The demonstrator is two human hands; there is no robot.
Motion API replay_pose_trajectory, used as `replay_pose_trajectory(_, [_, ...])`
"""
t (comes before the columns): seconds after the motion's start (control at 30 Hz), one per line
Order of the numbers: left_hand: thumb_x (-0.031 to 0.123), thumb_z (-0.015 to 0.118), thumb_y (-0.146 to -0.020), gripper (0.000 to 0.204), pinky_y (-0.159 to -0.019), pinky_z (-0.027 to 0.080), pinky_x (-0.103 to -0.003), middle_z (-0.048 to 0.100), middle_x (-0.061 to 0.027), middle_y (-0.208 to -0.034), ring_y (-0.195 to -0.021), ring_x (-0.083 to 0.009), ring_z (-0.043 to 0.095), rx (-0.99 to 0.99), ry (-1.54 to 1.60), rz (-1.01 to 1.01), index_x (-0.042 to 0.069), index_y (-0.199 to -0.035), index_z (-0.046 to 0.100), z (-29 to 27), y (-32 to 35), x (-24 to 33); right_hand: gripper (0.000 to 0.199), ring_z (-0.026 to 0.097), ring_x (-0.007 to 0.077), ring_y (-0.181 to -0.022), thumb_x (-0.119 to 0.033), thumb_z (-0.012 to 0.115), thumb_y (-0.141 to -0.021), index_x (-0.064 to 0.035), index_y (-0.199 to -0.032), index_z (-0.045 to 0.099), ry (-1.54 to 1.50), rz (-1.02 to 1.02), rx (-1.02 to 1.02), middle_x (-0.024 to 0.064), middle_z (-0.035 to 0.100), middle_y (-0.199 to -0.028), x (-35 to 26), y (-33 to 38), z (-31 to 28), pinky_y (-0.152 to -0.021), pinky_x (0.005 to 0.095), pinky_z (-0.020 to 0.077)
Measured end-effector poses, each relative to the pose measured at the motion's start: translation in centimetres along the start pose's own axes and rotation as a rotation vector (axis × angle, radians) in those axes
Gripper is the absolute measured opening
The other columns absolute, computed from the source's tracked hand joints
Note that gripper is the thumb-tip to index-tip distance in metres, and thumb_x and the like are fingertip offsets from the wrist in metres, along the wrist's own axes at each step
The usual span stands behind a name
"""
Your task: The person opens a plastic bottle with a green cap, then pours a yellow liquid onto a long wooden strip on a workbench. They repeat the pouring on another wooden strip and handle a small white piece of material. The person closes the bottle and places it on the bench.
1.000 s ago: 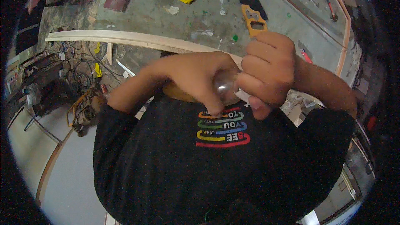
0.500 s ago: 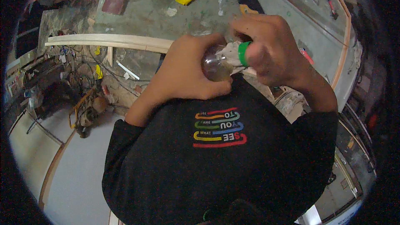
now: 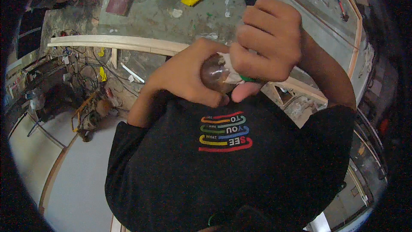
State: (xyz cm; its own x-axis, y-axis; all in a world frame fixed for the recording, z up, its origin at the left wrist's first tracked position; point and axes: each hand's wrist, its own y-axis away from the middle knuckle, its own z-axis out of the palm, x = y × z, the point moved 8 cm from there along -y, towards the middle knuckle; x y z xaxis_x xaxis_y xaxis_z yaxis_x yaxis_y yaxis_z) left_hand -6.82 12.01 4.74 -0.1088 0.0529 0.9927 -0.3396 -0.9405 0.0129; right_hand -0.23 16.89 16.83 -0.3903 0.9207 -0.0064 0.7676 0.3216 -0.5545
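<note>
Probably light, slick and easily squeezed, the clear bottle is held on the worktop's near side, the left hand's grip round its body, a sound hold, the right hand closed over its green cap.

Black short-sleeved shirt, chest print of looping stripes (red, yellow, blue, green)
</note>
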Motion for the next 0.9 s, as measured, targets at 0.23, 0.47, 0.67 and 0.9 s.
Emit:
replay_pose_trajectory(0.23, [0.02, 0.084, -0.062, 0.057, -0.082, 0.056, -0.037, 0.072, -0.0116, -0.096, -0.095, -0.0188, 0.069, 0.171, -0.224, -0.312, -0.002, -0.111, 0.067, -0.9, 1.0, 0.6, 0.044, 0.049, 0.0276, -0.051, -0.042, 0.049, -0.095, -0.0071, -0.069, 0.053, -0.126, 0.193, 0.127, 0.0074, 0.043, -0.061, 1.7, 3.0, 2.2, -0.045, 0.0382, 0.0359])
replay_pose_trajectory(0.47, [0.038, 0.081, -0.06, 0.057, -0.075, 0.055, -0.049, 0.069, -0.0211, -0.08, -0.081, -0.041, 0.069, 0.405, -0.744, -0.353, 0.0, -0.099, 0.066, -1.8, 0.4, 1.1, 0.044, 0.062, 0.0362, -0.057, -0.045, 0.055, -0.093, -0.0058, -0.072, 0.057, -0.141, 1.002, 0.051, 0.0151, 0.058, -0.063, 2.2, 6.9, 4.9, -0.051, 0.0476, 0.0454])
replay_pose_trajectory(0.67, [0.04, 0.086, -0.058, 0.073, -0.08, 0.056, -0.046, 0.07, -0.0225, -0.088, -0.084, -0.0393, 0.071, 0.421, -0.62, -0.147, -0.002, -0.114, 0.066, -3.4, 0.7, 0.7, 0.055, 0.061, 0.036, -0.063, -0.057, 0.059, -0.091, -0.0029, -0.085, 0.058, -0.011, 0.909, -0.125, 0.0153, 0.058, -0.071, 2.2, 4.6, 4.2, -0.056, 0.0436, 0.0477])
replay_pose_trajectory(0.9, [0.04, 0.09, -0.06, 0.092, -0.099, 0.05, -0.043, 0.062, -0.0267, -0.121, -0.112, -0.0355, 0.063, 0.337, -0.253, -0.167, -0.004, -0.133, 0.055, -3.0, 1.7, -1.3, 0.082, 0.063, 0.0267, -0.096, -0.07, 0.063, -0.085, -0.0028, -0.131, 0.056, -0.176, 0.629, 0.022, 0.0138, 0.064, -0.106, 3.7, 0.5, -2.8, -0.085, 0.0411, 0.0502])
